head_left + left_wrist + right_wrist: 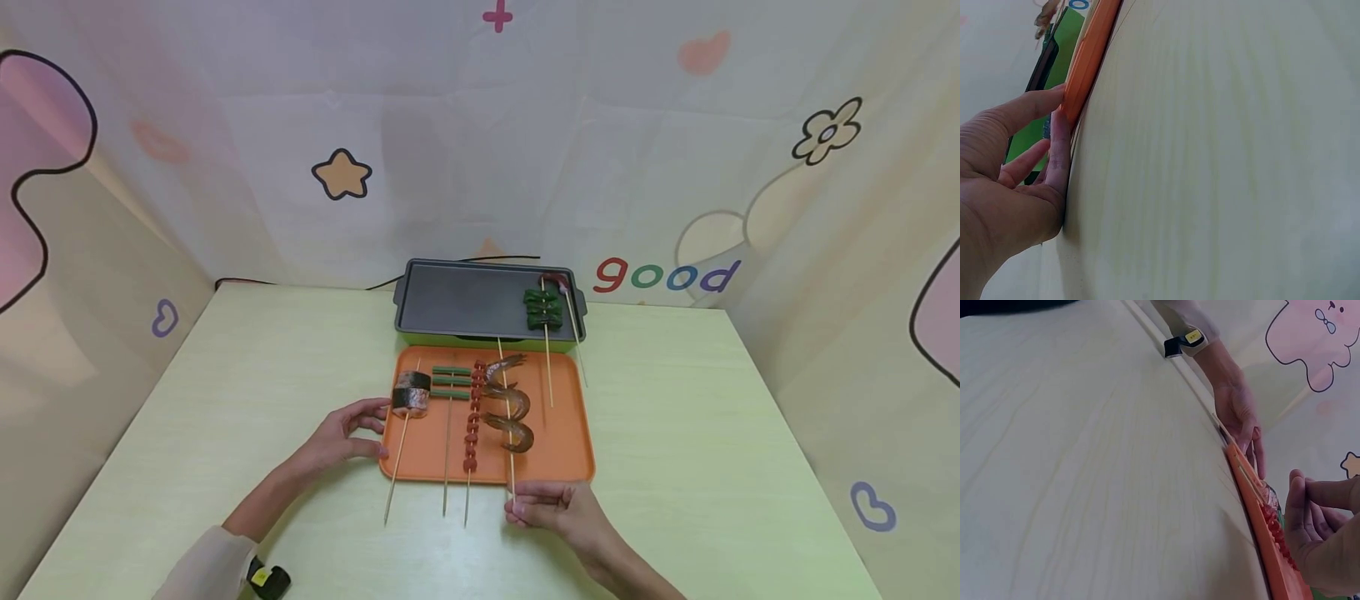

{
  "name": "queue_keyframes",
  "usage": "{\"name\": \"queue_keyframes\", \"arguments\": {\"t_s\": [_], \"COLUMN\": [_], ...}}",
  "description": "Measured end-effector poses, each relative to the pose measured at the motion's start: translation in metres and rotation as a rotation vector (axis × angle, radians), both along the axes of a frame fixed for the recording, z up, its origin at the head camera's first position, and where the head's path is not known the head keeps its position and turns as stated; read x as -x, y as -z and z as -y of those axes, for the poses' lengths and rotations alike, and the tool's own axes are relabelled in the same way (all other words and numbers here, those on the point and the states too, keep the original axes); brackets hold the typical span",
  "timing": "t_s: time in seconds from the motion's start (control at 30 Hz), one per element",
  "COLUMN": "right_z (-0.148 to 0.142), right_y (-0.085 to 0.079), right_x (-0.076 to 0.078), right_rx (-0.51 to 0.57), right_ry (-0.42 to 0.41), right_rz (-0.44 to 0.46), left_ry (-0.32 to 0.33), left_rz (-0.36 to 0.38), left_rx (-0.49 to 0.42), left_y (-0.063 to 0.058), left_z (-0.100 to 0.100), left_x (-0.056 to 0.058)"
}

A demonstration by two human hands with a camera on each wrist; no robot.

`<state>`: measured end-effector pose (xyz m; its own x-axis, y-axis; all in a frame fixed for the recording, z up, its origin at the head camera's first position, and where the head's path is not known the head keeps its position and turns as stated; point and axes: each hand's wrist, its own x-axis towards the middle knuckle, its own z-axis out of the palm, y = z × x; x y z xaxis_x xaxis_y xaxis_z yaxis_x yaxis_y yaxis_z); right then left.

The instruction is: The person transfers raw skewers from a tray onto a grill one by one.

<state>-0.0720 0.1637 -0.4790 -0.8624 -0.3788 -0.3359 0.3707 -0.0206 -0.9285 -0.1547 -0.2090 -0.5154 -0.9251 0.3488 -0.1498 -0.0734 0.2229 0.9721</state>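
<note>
My right hand [558,512] pinches the lower end of a shrimp skewer [517,433] between thumb and fingers. Three shrimp on it hang above the orange tray [558,442]. My left hand [348,433] touches the left side of that tray with thumb and fingers spread along its edge. In the left wrist view, the thumb and a finger meet the tray's rim [1082,81]. On the tray lie a skewer of black-and-pink rolls [411,396], a skewer of green sticks [452,382] and a skewer of small red pieces [471,437].
Behind the tray stands a green-sided grill with a dark plate [465,296]. A leafy green skewer [543,308] and a thin skewer with a dark reddish tip [558,282] lie at its right end, sticks pointing towards me. A patterned curtain [442,125] encloses the pale table [690,433].
</note>
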Motion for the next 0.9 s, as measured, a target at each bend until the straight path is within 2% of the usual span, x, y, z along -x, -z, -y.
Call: {"name": "queue_keyframes", "arguments": {"t_s": [0.13, 0.27, 0.53, 0.9], "right_z": [0.001, 0.002, 0.009, 0.022], "right_y": [-0.006, -0.012, -0.023, -0.042], "right_x": [-0.001, 0.008, 0.046, 0.102], "right_rx": [-0.003, -0.008, -0.065, -0.097], "right_ry": [-0.001, -0.003, 0.073, 0.117], "right_rz": [-0.020, -0.090, -0.171, -0.134], "left_ry": [0.003, 0.004, -0.003, 0.002], "left_rz": [-0.003, 0.003, 0.005, -0.005], "left_rx": [-0.006, -0.006, 0.000, -0.011], "left_y": [0.001, 0.000, 0.002, 0.004], "left_z": [0.000, 0.000, 0.000, 0.001], "left_x": [0.000, 0.000, 0.002, 0.002]}}
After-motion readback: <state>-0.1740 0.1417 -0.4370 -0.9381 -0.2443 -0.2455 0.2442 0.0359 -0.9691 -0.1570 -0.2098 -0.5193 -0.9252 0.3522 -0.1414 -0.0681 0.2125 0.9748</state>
